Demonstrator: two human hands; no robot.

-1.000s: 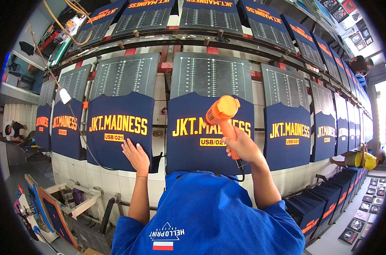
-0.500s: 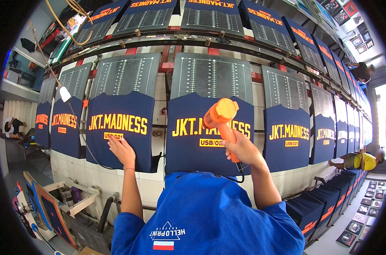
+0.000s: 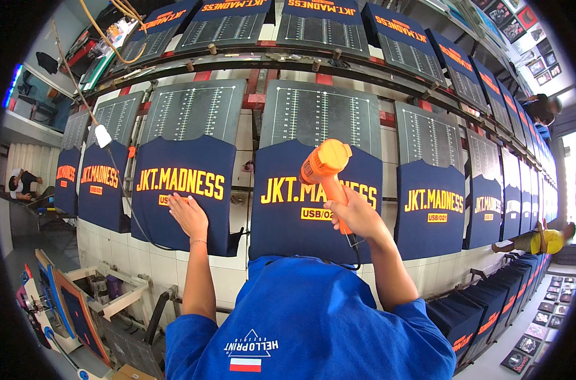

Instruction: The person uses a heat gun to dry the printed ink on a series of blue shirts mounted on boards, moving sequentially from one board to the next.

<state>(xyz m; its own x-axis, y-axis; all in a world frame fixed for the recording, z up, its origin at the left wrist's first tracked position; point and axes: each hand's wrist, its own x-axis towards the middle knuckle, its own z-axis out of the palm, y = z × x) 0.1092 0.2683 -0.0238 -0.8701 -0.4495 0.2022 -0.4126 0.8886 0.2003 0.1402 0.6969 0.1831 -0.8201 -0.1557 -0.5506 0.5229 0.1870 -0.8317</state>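
My left hand (image 3: 188,216) lies with its fingers stretched out on a navy shirt piece (image 3: 153,225), over the small orange box under its yellow lettering. In my right hand (image 3: 362,217) is an orange hair dryer (image 3: 328,163), gripped by its handle with the wide head tilted up and to the left. It hangs above a second navy shirt piece (image 3: 281,237) and hides part of that print. A dark cord (image 3: 356,253) runs down from the handle. Both pieces are spread over dark boards; a gridded board (image 3: 320,114) shows above the middle one.
More printed shirt pieces lie on boards to the right, such as one shirt piece (image 3: 430,228), and along the far rail (image 3: 281,57). A white fitting (image 3: 102,136) hangs on a cable at left. Wooden frames (image 3: 79,316) stand lower left. A person in yellow (image 3: 544,240) is at far right.
My left hand has slid slightly upward over the small box on the print. The hair dryer in my right hand has shifted a little left and up.
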